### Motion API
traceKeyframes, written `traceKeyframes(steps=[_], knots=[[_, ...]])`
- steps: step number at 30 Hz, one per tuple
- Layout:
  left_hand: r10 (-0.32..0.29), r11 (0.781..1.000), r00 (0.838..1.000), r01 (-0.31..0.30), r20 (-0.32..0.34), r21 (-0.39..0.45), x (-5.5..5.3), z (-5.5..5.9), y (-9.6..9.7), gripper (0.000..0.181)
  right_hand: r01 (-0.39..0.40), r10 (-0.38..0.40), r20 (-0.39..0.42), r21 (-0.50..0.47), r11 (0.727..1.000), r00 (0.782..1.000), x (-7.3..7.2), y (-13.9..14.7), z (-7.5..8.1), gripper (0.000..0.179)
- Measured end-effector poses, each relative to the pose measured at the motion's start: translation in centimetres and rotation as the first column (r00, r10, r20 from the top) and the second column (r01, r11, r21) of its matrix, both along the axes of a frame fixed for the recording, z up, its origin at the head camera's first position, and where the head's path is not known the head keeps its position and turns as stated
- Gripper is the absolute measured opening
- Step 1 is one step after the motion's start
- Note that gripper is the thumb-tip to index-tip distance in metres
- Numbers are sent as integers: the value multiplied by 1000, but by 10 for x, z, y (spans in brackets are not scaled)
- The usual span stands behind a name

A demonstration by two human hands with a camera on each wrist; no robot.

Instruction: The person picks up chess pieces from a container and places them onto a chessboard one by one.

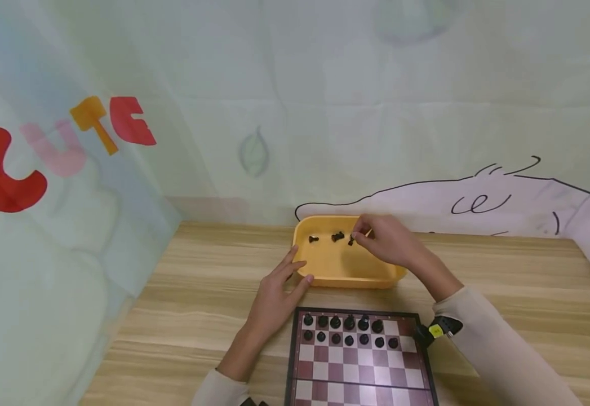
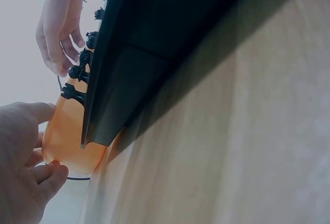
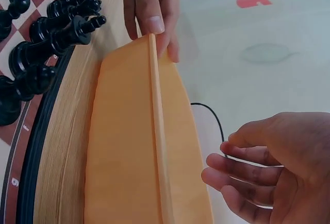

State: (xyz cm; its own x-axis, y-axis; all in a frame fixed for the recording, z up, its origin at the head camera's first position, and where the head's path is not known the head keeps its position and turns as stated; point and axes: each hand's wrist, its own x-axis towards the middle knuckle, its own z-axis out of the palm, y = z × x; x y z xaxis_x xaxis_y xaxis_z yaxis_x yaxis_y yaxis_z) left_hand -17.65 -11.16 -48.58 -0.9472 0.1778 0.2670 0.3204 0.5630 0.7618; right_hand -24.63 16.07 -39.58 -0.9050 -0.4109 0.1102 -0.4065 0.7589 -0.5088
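Observation:
A yellow-orange plastic tray (image 1: 347,281) lies behind the chessboard (image 1: 335,355). My left hand (image 1: 273,299) grips its front left corner, the thumb at the front side and a finger over the rim. Black chess pieces lie on their sides in the tray: a small one (image 1: 313,239) at the left, a larger one (image 1: 337,237) beside it, and another piece (image 1: 351,240) at the fingertips of my right hand (image 1: 388,239). In the right wrist view the right hand's fingers are loosely bent, with no piece visible between them.
Black pieces (image 1: 349,322) stand in two rows along the board's far side, pawns (image 1: 349,340) in the nearer row. The wooden table (image 1: 213,282) ends at a printed cloth backdrop (image 1: 213,141). A black watch-like band (image 1: 439,330) sits on the right wrist.

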Motion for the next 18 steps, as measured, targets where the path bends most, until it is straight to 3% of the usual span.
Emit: traceKeyframes(steps=[10, 18], knots=[[3, 1000, 1000, -3, 6, -14, 1, 0, -2, 45, -3, 2, 30, 33, 999, 1000, -16, -13, -7, 17], [6, 1000, 1000, -6, -6, -26, 1, -1, -1, 45, 57, -60, 28, 92, 994, 998, -30, -23, -19, 20]])
